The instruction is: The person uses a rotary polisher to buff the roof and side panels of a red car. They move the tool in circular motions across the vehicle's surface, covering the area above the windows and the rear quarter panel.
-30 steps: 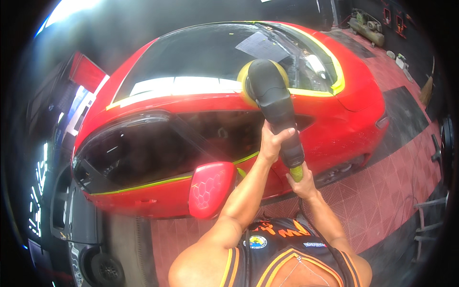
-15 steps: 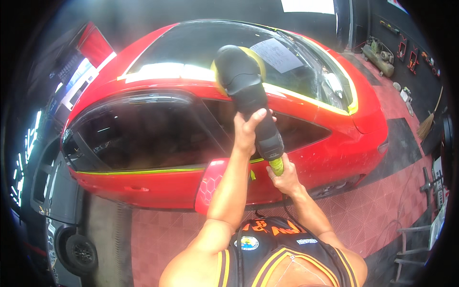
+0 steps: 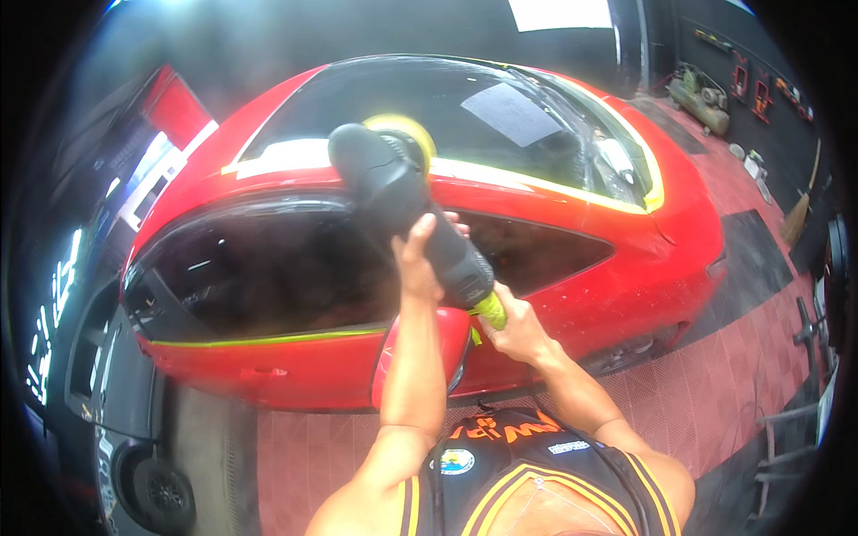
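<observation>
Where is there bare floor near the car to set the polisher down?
Red tiled floor lies bare between the red car and the dark mat. Crowded: left hand and right hand grip the black polisher beside the red mirror.

Red car (image 3: pixel 626 268) showing yellow trim; black polisher (image 3: pixel 402 205) carrying yellow pad (image 3: pixel 404 132), yellow-green handle end; floor (image 3: pixel 715 393) showing red and black tiles.

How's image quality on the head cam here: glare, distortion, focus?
Head view: strong fisheye, the red car bows and the corners go black; white glare streaks the roof beside the yellow pad; upper left is hazy and washed out; the polisher, left hand and right hand read reasonably sharp.
</observation>
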Motion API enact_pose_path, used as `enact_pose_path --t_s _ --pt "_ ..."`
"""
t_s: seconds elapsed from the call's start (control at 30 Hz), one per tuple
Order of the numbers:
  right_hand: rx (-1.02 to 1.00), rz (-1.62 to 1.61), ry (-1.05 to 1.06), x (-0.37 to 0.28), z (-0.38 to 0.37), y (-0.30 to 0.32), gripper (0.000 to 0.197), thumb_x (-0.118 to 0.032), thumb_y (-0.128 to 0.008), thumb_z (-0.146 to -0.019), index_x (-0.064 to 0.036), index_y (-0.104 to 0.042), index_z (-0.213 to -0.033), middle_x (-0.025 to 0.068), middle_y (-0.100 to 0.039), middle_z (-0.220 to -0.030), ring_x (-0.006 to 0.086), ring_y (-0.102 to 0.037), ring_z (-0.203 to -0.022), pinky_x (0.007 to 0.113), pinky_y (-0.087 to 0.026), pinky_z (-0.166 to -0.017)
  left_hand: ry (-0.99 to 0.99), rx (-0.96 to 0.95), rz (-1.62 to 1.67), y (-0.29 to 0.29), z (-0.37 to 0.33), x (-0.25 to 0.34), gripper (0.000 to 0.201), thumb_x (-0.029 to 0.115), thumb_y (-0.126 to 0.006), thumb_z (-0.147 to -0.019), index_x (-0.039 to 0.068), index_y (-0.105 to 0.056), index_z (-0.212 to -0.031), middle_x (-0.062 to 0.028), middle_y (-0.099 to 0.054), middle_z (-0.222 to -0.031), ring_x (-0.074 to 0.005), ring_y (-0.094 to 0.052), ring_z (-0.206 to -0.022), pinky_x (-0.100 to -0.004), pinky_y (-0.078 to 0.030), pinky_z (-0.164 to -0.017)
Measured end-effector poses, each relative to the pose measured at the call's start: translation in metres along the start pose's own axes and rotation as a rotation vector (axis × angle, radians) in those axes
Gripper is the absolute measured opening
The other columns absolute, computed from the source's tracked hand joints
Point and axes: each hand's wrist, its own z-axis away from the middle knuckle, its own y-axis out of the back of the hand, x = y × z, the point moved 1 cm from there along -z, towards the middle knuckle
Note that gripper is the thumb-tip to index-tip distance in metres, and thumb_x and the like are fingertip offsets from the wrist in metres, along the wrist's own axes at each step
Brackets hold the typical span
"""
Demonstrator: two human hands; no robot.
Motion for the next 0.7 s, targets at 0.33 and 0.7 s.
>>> enact_pose_path --t_s 0.33,0.7 --pt "0.012 0.093 -0.147 0.009 0.035 0.041 0.055 0.000 -0.076 -0.089 0.0004 -0.054 -0.139 0.0255 -0.076 -0.100 0.0429 -0.078 -0.093 0.045 -0.061 -0.078 0.066 -0.044 0.060 -0.047 0.017 -0.033 0.040 0.028 -0.081 -0.089 0.000 -0.067 -0.114 -0.0114 -0.072 -0.096 -0.0220 -0.075 -0.080 -0.0363 -0.062 -0.069" --pt "-0.002 0.208 -0.104 -0.005 0.020 0.023 0.057 0.001 -0.074 -0.091 0.0002 -0.052 -0.143 0.0271 -0.075 -0.098 0.0445 -0.078 -0.089 0.046 -0.061 -0.077 0.012 -0.051 0.089 -0.026 0.011 -0.015 0.041 0.034 -0.077 -0.089 0.000 -0.069 -0.110 -0.0141 -0.073 -0.095 -0.0225 -0.076 -0.081 -0.0376 -0.064 -0.071"
